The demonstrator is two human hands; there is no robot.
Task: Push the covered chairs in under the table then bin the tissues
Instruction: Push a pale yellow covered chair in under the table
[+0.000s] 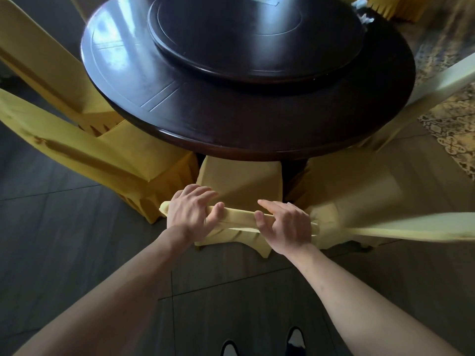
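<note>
Covered in yellow fabric, the middle chair (239,181) is seen from above with its seat partly tucked beneath the near edge of the round dark table (257,129). Its top rail is grasped by both hands: the left hand (190,214) is curled over the rail near its left end, fingers wrapped forward over the cloth and thumb pressed on the near side, while the right hand (285,224) is laid over the rail further right, fingers bent loosely around it and the thumb set against the fabric. A raised round turntable (254,34) is carried at the centre of the table. Two more yellow-covered chairs (84,150) are placed to the left, their seats reaching under the table edge, and a paler covered chair (359,191) is set just beside the middle one on the right. Crumpled tissues (366,18) are seen at the far right rim of the table. Two shoe tips (295,339) are visible on the dark tiled floor (64,240) at the bottom edge.
</note>
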